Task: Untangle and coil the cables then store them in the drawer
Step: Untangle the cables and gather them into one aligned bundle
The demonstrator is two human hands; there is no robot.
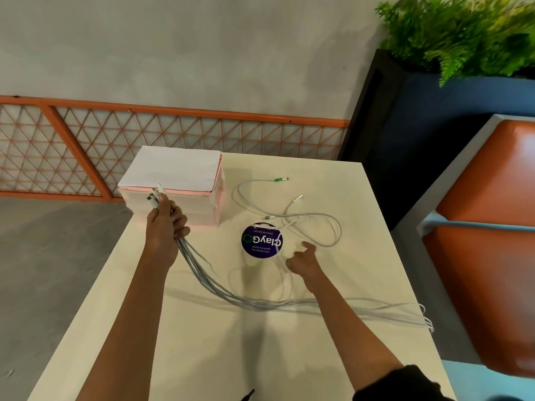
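Observation:
My left hand grips a bundle of several grey-white cables near their plug ends, which stick up above my fist in front of the drawer box. The bundle trails down and right across the table, under my right forearm, to looped ends at the right edge. My right hand hovers over the table with fingers loosely curled; a thin cable strand runs by it, and whether it holds that strand is unclear. More loose white cables, one with a green plug, lie tangled beyond it.
The pink-and-white drawer box stands at the cream table's far left corner. A round purple sticker is on the tabletop. An orange seat is close on the right, with a planter behind it. An orange mesh fence runs behind the table.

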